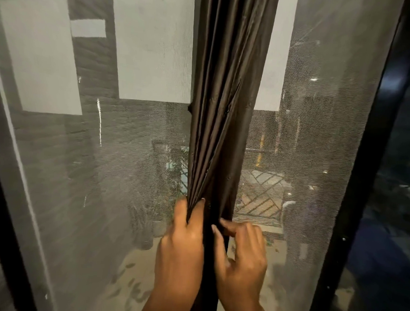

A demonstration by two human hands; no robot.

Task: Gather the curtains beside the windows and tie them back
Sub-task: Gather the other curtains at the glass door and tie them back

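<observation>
A dark brown curtain (222, 90) hangs bunched into narrow vertical folds down the middle of the view, in front of a mesh-screened window (130, 134). My left hand (182, 238) pinches several folds on the curtain's left side between thumb and fingers. My right hand (242, 256) is beside it on the right, its fingertips curled onto the curtain's right edge. The lower curtain is hidden behind my hands and forearms.
A black window frame post (361, 174) slants down the right side, with dark glass (398, 185) beyond it. A grey frame strip (20, 163) slants down the left. Through the mesh, white walls (152, 48) and a street scene below are visible.
</observation>
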